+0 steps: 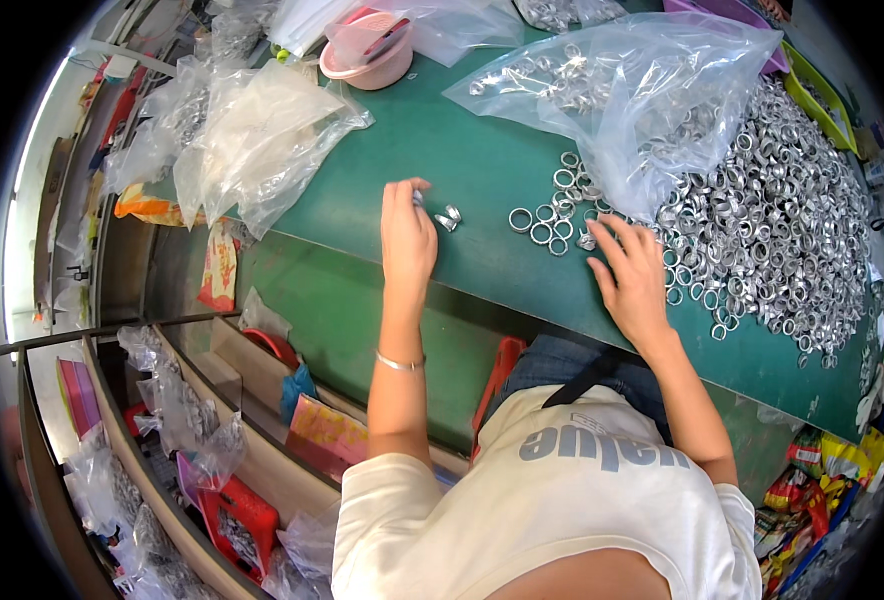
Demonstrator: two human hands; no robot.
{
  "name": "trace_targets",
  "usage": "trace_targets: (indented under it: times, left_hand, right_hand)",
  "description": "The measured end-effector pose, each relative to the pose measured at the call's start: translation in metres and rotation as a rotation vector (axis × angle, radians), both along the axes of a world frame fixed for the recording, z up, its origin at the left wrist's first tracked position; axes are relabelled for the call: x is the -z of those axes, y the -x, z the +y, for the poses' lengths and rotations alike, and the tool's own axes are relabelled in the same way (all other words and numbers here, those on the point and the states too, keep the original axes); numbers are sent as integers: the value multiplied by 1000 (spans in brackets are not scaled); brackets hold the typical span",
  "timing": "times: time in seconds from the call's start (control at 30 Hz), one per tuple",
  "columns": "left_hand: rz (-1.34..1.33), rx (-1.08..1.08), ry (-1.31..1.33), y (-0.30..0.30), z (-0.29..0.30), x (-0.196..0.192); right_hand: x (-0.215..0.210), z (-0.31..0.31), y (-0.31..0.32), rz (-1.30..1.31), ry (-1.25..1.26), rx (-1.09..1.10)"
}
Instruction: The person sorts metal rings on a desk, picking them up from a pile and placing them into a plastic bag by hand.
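Note:
My left hand is over the green table with its fingers curled around a silver metal ring. Just right of those fingertips, a few loose rings lie on the tabletop. My right hand reaches in at the near edge of a large heap of silver rings. Its thumb and fingers are spread, and a small silver piece sits by the fingertips. Several single rings are scattered flat to the left of that hand.
A clear plastic bag with rings inside lies over the heap's far left side. Another plastic bag hangs over the table's left edge. A pink bowl stands at the back, a green basket at the far right. Below left are shelf compartments with bagged parts.

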State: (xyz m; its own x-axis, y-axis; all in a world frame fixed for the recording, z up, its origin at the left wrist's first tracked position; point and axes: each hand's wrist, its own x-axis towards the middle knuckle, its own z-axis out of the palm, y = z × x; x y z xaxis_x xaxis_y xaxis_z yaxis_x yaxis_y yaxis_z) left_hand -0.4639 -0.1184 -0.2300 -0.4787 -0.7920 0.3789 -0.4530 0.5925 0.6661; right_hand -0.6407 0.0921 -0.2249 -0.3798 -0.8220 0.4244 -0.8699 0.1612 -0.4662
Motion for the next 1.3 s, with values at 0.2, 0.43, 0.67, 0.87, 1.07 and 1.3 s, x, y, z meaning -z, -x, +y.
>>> trace_targets:
  times: [0.2, 0.43, 0.67, 0.87, 1.07, 1.3]
  left_hand:
    - [-286, 26, 94, 9, -1, 19]
    - [-152, 75, 183, 4, -1, 37]
    - [-167, -85, 298, -2, -52, 48]
    - [-229, -194, 296, -8, -64, 49]
    - [95, -39, 308, 15, -15, 10]
    - [-189, 505, 84, 60, 85, 22]
  right_hand:
    - [14, 9, 9, 107, -71, -57]
    - [4, 12, 24, -207, -22, -23]
    - [2, -1, 19, 184, -201, -106]
    - [19, 19, 35, 81, -120, 35]
    - [11, 16, 28, 243, -262, 56]
    - [11, 32, 33, 164, -207, -36]
